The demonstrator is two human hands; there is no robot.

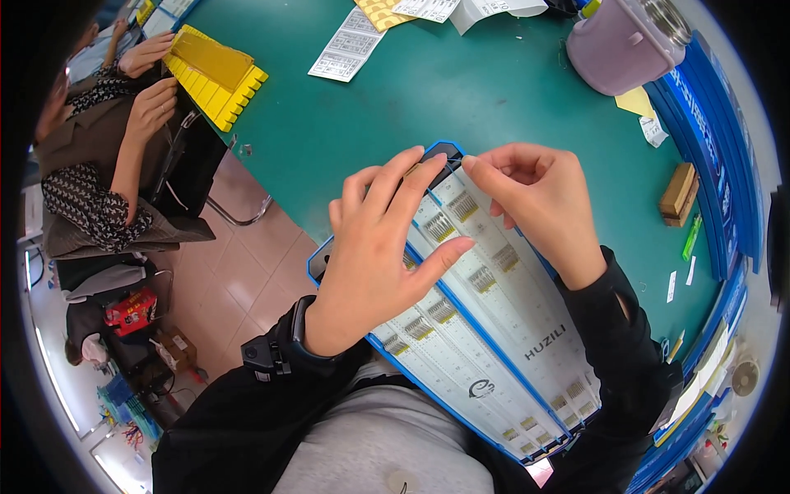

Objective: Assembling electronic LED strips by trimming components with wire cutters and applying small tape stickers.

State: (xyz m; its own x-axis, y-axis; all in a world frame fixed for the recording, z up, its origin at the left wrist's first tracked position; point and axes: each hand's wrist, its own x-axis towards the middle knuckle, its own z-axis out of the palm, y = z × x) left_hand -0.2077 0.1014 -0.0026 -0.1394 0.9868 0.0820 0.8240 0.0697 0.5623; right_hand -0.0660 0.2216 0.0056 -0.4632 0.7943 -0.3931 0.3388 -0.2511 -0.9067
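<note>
A long, flat case (494, 321) with clear panels and blue edges lies slanted across my lap and the table's edge. It looks like a fishing-leader box, with rows of small metal coils (465, 206) inside. My left hand (370, 239) rests over the left part of the case, fingers spread, index and middle fingertips at its black far end (444, 156). Beside that end my right hand (531, 198) has thumb and fingers pinched together at the far right corner. Whatever sits in the pinch is too small to make out.
The green table (395, 107) holds printed paper strips (347, 45), a lilac pot (617, 49), a wooden block (679, 195) and a green marker (691, 237). Blue racks (699, 148) line the right. At left, another person's hands (148, 107) hold a yellow notched board (216, 78).
</note>
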